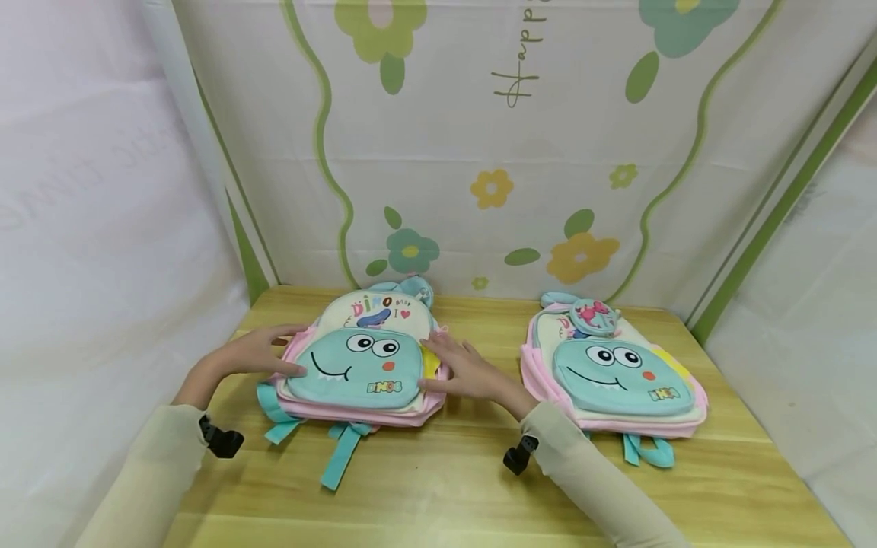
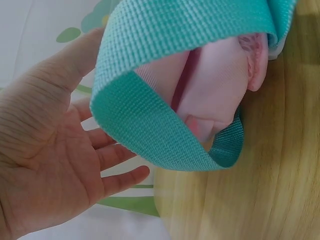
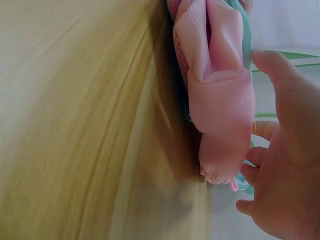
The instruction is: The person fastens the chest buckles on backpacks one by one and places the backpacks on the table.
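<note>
A small child's backpack (image 1: 352,354) lies face up on the left of the table, teal pocket with a cartoon dinosaur face, pink sides. My left hand (image 1: 256,352) is at its left side, fingers spread, thumb at the pocket's edge. In the left wrist view a looped teal strap (image 2: 150,125) hangs in front of the pink side, and the left hand (image 2: 55,135) has relaxed fingers. At the bag's right side, my right hand (image 1: 466,369) touches the edge near a yellow piece. The right wrist view shows the right hand (image 3: 287,145) beside the pink side panel (image 3: 222,100), fingers loosely bent.
A second, matching backpack (image 1: 620,373) lies to the right, with a round pink-dinosaur pouch (image 1: 594,317) on its top. Both rest on a wooden table (image 1: 438,479). White fabric with printed flowers (image 1: 521,137) hangs behind, and plain white fabric stands at the sides.
</note>
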